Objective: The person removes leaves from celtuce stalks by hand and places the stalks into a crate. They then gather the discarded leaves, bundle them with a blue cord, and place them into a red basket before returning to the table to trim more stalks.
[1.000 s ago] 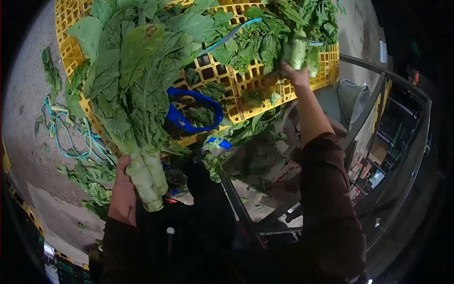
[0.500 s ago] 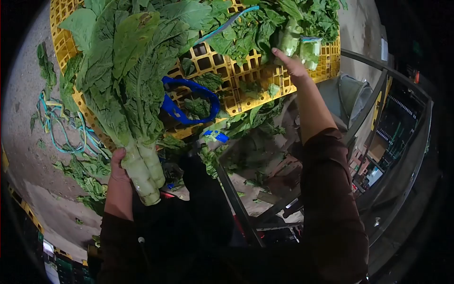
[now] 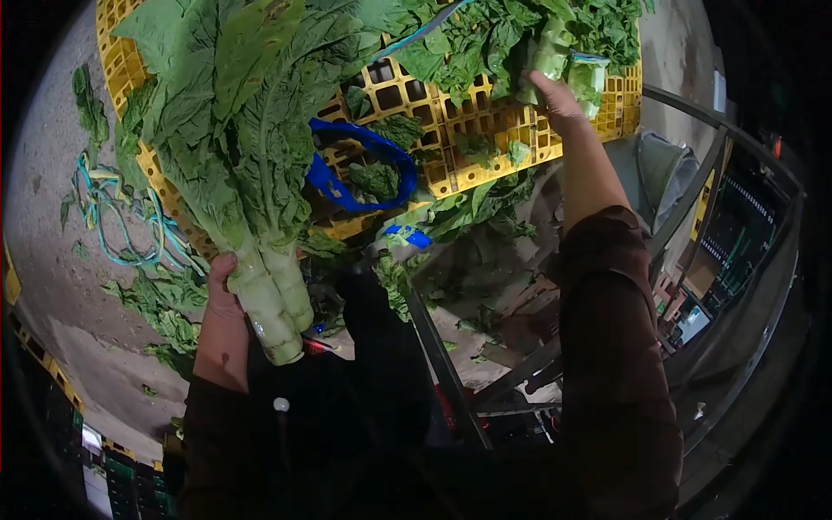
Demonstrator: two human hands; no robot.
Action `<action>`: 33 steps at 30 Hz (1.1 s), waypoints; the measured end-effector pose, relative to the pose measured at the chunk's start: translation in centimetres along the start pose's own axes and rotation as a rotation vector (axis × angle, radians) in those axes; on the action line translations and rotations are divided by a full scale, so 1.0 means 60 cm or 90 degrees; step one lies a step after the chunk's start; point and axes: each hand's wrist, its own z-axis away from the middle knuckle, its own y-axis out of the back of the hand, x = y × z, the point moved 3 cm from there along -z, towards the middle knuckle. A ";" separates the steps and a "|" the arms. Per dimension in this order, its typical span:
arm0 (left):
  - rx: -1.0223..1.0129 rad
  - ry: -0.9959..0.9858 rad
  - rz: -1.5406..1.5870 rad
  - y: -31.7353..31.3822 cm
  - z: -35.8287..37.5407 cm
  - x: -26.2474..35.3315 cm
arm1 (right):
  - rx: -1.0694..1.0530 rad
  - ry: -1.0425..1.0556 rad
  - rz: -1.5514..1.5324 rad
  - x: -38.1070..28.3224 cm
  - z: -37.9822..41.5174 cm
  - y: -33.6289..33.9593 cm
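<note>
Two pale, thick stem lettuce stalks (image 3: 262, 299) with large green leaves lie across the left part of a yellow plastic pallet (image 3: 494, 178), their cut ends towards me. My left hand (image 3: 224, 290) is closed round them from the left side, thumb up and most fingers hidden underneath. At the pallet's right, my right hand (image 3: 561, 104) is closed on another stem lettuce (image 3: 551, 54), its thumb along the stalk and its fingers mostly out of sight. Right beside that hand stands a cut stalk bundle (image 3: 588, 85) with a blue-green tie round it.
A blue plastic ring (image 3: 407, 173) lies on the pallet between my hands. Tangled teal and yellow cord (image 3: 113, 217) and loose leaves (image 3: 165, 308) litter the floor at left. A metal frame (image 3: 446, 368) stands close on my right, beside a grey bucket-like container (image 3: 663, 178).
The view has shifted slightly, so the pallet and the lettuce appear a little further right and higher. Both hands keep their hold on the stalks.
</note>
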 end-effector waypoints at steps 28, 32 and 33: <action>0.030 0.080 -0.007 -0.077 0.032 0.029 | 0.033 -0.088 -0.087 0.114 0.363 -0.398; 0.090 0.128 -0.115 -0.093 0.063 0.046 | -0.038 -0.002 -0.214 0.011 0.468 -0.403; 0.106 0.158 -0.142 -0.099 0.076 0.044 | -0.074 -0.030 -0.219 0.013 0.490 -0.412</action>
